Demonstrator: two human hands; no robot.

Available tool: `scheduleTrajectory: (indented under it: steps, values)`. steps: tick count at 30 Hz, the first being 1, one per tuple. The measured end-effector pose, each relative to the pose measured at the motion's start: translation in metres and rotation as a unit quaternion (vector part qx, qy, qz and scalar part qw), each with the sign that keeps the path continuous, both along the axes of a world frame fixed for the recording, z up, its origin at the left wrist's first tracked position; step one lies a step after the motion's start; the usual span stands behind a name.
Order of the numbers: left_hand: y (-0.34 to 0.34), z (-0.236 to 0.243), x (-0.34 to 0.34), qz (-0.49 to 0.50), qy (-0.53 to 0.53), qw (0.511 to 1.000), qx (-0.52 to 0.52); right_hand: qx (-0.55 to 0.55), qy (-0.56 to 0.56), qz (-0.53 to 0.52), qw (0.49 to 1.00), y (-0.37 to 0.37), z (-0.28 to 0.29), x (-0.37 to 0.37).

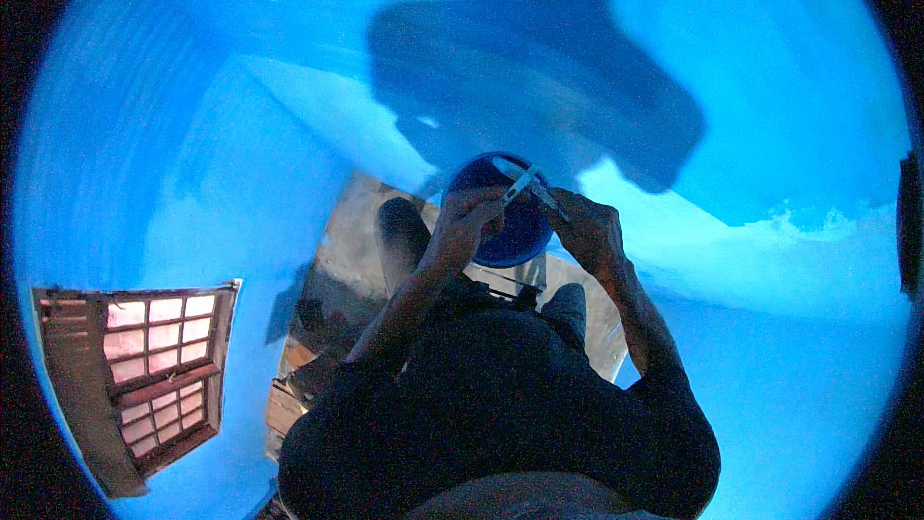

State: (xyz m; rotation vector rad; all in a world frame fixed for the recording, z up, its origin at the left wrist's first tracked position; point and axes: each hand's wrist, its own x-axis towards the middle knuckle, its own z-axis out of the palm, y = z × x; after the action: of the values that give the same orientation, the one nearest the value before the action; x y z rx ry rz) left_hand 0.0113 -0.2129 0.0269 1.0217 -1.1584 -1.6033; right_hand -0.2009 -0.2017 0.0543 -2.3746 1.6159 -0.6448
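Observation:
Over a round dark blue bucket (525,243) in front of me, my two hands work close together. My left hand (469,223) is closed on a short pale flat strip (521,184) with a small dark hole near its lower end. In my right hand (589,229) is a slim knife-like tool (550,200), its pale end pointing up and to the left. The strip and the tool cross above the bucket's opening, and I cannot tell whether they touch. Dim light hides the fingertips and the bucket's contents.
Blue walls (770,135) surround me, with a large shadow falling ahead. A barred window (166,332) is at the left. My knees flank the bucket above a grey, stained floor (356,221). Wooden pieces (284,406) lie at my left side.

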Motion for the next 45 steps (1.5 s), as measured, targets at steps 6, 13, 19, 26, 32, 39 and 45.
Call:
scheduleTrajectory:
  steps: [6, 13, 19, 26, 32, 39, 45]
  values:
    - [0.013, 0.016, 0.001, 0.022, 0.011, 0.999, 0.043, -0.065, -0.012, -0.038, 0.997, 0.005, 0.0, 0.002]
    - [-0.018, -0.02, -0.009, -0.004, 0.024, 0.996, -0.08, 0.049, -0.078, 0.001, 0.996, 0.011, 0.013, 0.003]
    - [-0.012, 0.01, -0.005, -0.028, 0.014, 0.998, -0.056, 0.194, -0.13, 0.065, 0.97, 0.005, -0.001, 0.003]
    - [-0.006, 0.009, 0.002, 0.031, 0.018, 0.999, -0.011, 0.031, -0.063, -0.023, 0.997, 0.005, 0.002, 0.008]
    - [-0.005, 0.023, 0.017, 0.019, -0.018, 0.997, -0.067, -0.034, -0.022, -0.064, 0.997, 0.012, -0.001, 0.018]
    - [-0.012, 0.015, 0.013, 0.012, 0.048, 0.991, -0.124, 0.113, -0.04, 0.031, 0.992, 0.014, -0.019, 0.021]
    - [-0.016, 0.004, 0.019, 0.057, -0.037, 0.99, -0.123, 0.195, -0.253, -0.011, 0.948, 0.03, -0.003, -0.003]
